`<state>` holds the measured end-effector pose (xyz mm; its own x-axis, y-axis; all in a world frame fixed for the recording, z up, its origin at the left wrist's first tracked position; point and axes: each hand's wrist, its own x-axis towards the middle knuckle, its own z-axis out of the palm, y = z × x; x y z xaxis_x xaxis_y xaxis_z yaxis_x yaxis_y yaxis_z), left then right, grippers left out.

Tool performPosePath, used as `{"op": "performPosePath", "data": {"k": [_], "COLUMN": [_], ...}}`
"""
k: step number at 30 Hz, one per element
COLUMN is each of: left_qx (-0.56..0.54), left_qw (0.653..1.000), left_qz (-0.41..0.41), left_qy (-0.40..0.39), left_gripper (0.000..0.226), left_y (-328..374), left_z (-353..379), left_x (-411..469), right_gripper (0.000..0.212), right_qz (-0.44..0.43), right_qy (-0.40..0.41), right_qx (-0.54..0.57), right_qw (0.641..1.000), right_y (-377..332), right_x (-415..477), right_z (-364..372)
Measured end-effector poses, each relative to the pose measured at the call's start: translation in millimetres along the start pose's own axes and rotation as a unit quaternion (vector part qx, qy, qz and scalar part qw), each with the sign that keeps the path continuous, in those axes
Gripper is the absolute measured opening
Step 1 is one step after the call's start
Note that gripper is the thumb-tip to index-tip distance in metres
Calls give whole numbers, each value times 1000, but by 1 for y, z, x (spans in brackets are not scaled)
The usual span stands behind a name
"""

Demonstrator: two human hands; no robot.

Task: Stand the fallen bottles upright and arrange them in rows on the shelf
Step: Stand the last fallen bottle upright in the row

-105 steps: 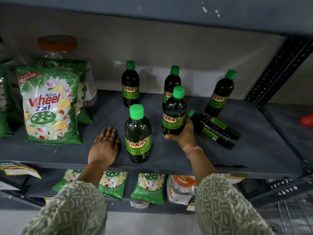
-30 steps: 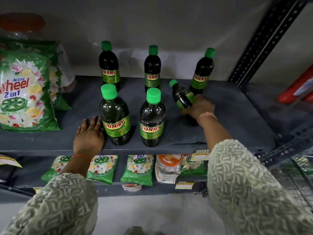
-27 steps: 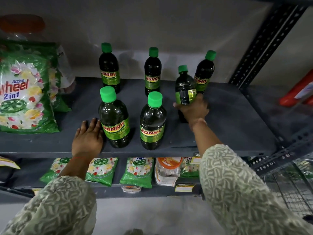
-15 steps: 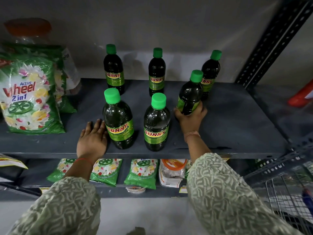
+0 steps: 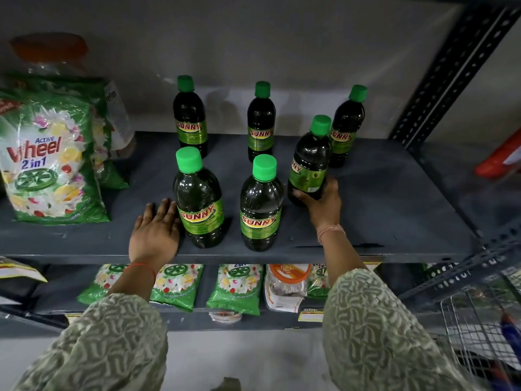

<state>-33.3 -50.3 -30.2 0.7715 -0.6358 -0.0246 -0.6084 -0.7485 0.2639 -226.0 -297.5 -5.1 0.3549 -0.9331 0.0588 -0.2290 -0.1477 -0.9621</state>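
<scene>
From my head camera, I look down on a dark grey shelf (image 5: pixel 394 210) with 6 dark bottles on it, each with a green cap and a green "SUNNY" label. My right hand (image 5: pixel 324 203) wraps the base of the sixth bottle (image 5: pixel 308 162), fingers curled round its lower body and thumb on the near side; the bottle stands close to upright, leaning slightly to the right, its label turned partly away from me, and I cannot tell whether its base sits on the shelf. It stands just right of the front-middle bottle (image 5: pixel 260 204) and just in front of the back-right bottle (image 5: pixel 346 128), whose lower part it partly hides. My left hand (image 5: pixel 155 232) lies flat and open on the shelf, palm down, fingers spread forward, holding nothing, its edge just beside the front-left bottle (image 5: pixel 200 201). Behind these, the back-left bottle (image 5: pixel 190 119) and the back-middle bottle (image 5: pixel 260 122) stand upright near the wall. At the left end of the shelf a green "Active Wheel 2 in 1" detergent pouch (image 5: pixel 50 162) leans upright, with a clear jar with an orange lid (image 5: pixel 49 52) behind it. On the shelf below, smaller green pouches (image 5: pixel 234 286) lie along the front. A wire basket (image 5: pixel 485 325) shows at the lower right.
</scene>
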Motion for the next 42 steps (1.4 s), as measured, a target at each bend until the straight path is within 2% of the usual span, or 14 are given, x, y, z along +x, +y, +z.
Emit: {"op": "performPosePath", "data": {"k": [5,6,8,9,11,14,16,24,30,31,34,35,37,42], "left_qx": [-2,-1,-2,-3,-1,2,-1,-7,-10,-10,-9,-9,-9,-3], "left_qw": [1000,1000,1000,1000,1000,1000,1000,1000,1000,1000,1000,1000,1000,1000], "left_qz": [1,1,1,0,-1,5,5,2,4,5,5,5,6,9], "left_qy": [-3,-2,-1,-1,-1,3,3,1,-4,-6,-8,-6,-5,4], "left_gripper": [50,50,49,49,50,51,50,50,51,51,50,50,50,50], "left_y": [0,1,2,1,1,0,0,3,3,3,2,2,1,0], "left_z": [0,-1,-1,-1,-1,-1,-1,-3,-5,-5,-4,-4,-3,-1], "left_x": [0,0,0,0,-1,-1,-1,-2,-3,-3,-2,-2,-1,0], "right_gripper": [56,68,112,122,113,73,64,58,68,78,136,145,144,121], "right_qz": [11,16,25,24,-3,-25,-19,-10,8,12,11,2,-16,-21], "right_qy": [-154,-158,-127,-96,-26,38,15,-90,-130,-132,-89,-73,-50,-20], "right_qx": [-29,-38,-39,-49,-66,-26,-20,-83,-80,-69,-39,-45,-71,-73], "right_qw": [988,987,991,994,997,999,999,992,988,989,995,996,996,997], "right_y": [6,12,15,11,0,-2,-1,5,1,1,9,15,19,16], "right_x": [23,29,30,25,10,-1,0,10,12,9,-1,-4,-16,-14], "right_z": [-24,-25,-22,-16,-3,4,-2,-14,-16,-16,-15,-14,-12,-3]}}
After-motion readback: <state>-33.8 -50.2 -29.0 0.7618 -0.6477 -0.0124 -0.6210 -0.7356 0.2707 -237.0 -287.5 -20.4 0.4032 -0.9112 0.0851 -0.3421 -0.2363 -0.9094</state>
